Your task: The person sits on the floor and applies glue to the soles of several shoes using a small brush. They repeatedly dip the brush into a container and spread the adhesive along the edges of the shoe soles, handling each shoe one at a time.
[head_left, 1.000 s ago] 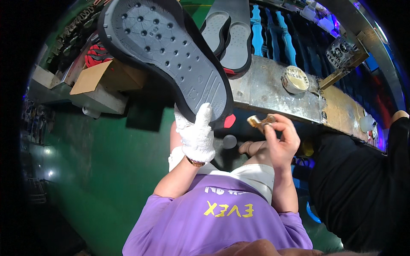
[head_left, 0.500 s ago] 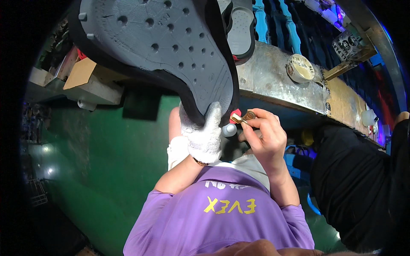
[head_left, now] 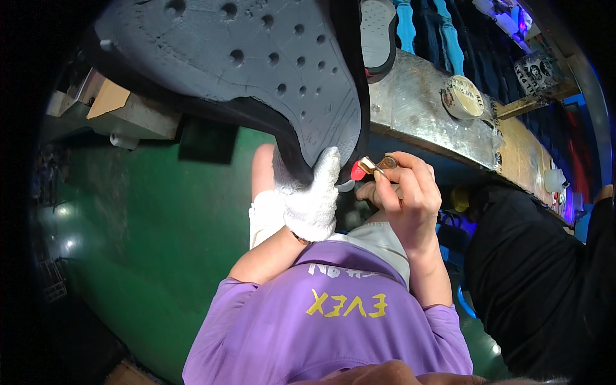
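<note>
Two hands working at the edge of a large grey perforated rubber shoe sole (head_left: 256, 70).

The left hand (head_left: 311, 199), wearing a white knit glove, is gripping the sole's lower black rim, fingers curled around it; the bare right hand (head_left: 404, 196) is pinching a small brass-ferruled brush with a red tip (head_left: 367, 167), its tip lying just beside the rim, in front of a scuffed metal-topped workbench (head_left: 417, 115).

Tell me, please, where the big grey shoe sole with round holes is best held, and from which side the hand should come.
Grip the big grey perforated shoe sole at its narrow rounded end, probably from below, as the white-gloved left hand does now. That end tapers enough for fingers to wrap its dark edge, while the wide part spreads too broad. The bare right hand holds a small red-tipped metal tool there.
</note>
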### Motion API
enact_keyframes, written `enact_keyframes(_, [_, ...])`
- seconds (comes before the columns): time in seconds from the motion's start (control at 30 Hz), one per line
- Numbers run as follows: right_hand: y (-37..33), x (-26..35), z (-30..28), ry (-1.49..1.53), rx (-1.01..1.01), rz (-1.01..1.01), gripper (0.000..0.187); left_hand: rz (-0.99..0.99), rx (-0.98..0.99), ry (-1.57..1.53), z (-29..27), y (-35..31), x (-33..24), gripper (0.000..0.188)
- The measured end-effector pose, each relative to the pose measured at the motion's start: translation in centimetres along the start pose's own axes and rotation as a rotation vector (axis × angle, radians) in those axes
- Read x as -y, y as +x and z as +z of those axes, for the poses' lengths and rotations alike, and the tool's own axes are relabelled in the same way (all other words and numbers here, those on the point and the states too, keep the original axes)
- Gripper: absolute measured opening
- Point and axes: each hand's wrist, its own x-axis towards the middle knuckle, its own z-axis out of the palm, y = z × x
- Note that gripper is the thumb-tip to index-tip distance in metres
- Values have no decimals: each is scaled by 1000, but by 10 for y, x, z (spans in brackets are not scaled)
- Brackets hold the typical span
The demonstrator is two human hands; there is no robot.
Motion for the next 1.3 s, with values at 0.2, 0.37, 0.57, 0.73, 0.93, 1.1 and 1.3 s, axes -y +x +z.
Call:
enact_keyframes(0.2, [-3,-6,5,69,-56,88,10,-96,-81,11,1,0,2,50])
enact_keyframes(0.37, [-4,-8,6,71,-59,113,10,-88,-71,32,-1,1,6,53])
enact_keyframes(0.57, [-2,-9,5,35,-50,98,11,-139,-97,-175,3,0,4,53])
enact_keyframes(0.73, [-7,-18,6,54,-123,145,14,-118,-139,-167,1,2,18,56])
enact_keyframes(0.93, [-5,-9,0,132,-56,155,14,-111,-102,-238,4,2,11,54])
enact_keyframes(1.1, [-2,-13,3,70,-7,35,15,-178,-43,-143,-1,1,15,53])
enact_keyframes(1.3, [-1,-13,3,169,49,-26,15,-102,-27,-74,-3,3,15,57])
